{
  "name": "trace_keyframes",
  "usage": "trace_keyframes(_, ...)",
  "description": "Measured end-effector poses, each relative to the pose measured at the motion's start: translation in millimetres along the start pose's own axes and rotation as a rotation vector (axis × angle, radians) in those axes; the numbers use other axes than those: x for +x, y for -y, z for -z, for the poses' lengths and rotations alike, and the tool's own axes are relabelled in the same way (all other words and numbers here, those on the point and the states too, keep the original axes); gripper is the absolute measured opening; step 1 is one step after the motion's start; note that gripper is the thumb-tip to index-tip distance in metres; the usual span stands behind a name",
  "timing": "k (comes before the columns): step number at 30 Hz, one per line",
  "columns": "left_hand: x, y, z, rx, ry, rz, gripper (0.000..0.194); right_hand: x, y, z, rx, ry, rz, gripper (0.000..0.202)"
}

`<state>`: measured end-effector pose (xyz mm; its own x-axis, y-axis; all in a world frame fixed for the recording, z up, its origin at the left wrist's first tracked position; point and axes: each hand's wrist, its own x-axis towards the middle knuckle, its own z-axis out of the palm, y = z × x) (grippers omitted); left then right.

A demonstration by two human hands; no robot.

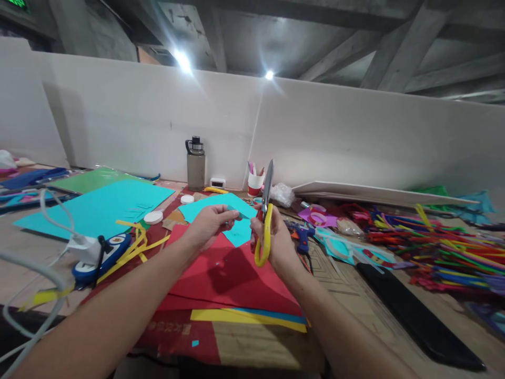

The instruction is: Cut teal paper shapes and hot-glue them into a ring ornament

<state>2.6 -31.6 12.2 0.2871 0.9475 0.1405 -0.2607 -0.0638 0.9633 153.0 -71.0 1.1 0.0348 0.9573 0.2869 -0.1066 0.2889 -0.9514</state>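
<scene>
Left hand (pixel 207 227): your grip pinches a small teal paper scrap (pixel 243 216) above the turquoise sheet (pixel 236 236). Right hand (pixel 278 236): your grip is closed around the yellow-handled scissors (pixel 268 184), blades pointing up. Red paper (pixel 232 279) lies below your hands; blue glue gun (pixel 303 239) to the right.

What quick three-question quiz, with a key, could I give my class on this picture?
1. Which hand holds the scissors?
2. True or false: the bottle lies on its side.
3. Multiple choice: what colour are the loose strips just left of the red paper? A green; B yellow; C pink.

Key:
1. The right hand.
2. False; it stands upright.
3. B, yellow.
</scene>
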Motion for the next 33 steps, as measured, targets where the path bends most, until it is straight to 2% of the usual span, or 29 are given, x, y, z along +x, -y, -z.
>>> trace_keyframes(6,8,-16,18.7,-0.111,-0.107,0.018,0.02,-1,3,9,-0.416,0.154,0.133,0.037)
trace_keyframes(11,8,-20,20.7,-0.201,-0.146,-0.024,0.013,-4,3,11,-0.62,0.281,0.13,0.031)
trace_keyframes(18,9,-20,18.7,-0.221,-0.141,-0.029,0.009,-5,-1,11,-0.607,0.329,0.118,0.03)
trace_keyframes(33,10,-19,21.3,-0.207,-0.11,-0.017,0.009,-7,6,9,-0.542,0.323,0.034,0.032)
